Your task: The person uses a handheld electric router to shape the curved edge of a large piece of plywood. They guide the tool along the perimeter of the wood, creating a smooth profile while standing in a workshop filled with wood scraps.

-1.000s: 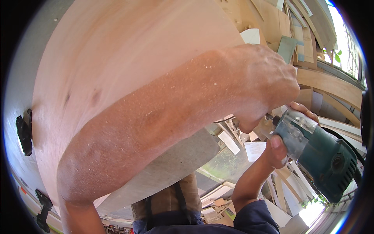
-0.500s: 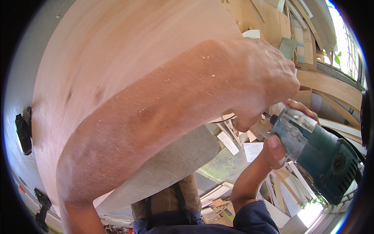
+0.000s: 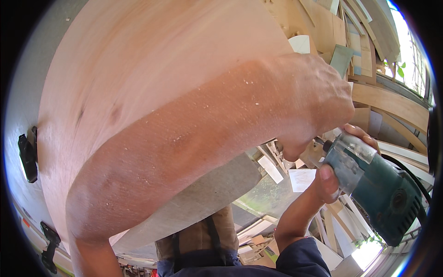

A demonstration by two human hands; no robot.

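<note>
My left forearm reaches across a large sheet of pale wood [image 3: 152, 60] dusted with fine specks. At its far right end my left hand [image 3: 323, 94] is closed, back of the hand up and thumb pointing down. Whatever its fingers hold is hidden behind the hand. Just below and right of it, my right hand [image 3: 328, 182] grips the clear base of a teal trim router [image 3: 383, 194], with thumb and fingers on opposite sides. The router lies tilted on its side, and its bit end points toward my left thumb.
Beneath the sheet shows a grey board or tabletop [image 3: 207, 189]. Two black clamps [image 3: 27, 158] stand along the left edge. Wood offcuts [image 3: 318, 23] lean at the far right, beside a bright window [image 3: 412, 55]. A white paper [image 3: 302, 180] and more scraps lie below.
My left hand and wrist have dipped slightly. The router and my right hand have moved a little down and to the right.
</note>
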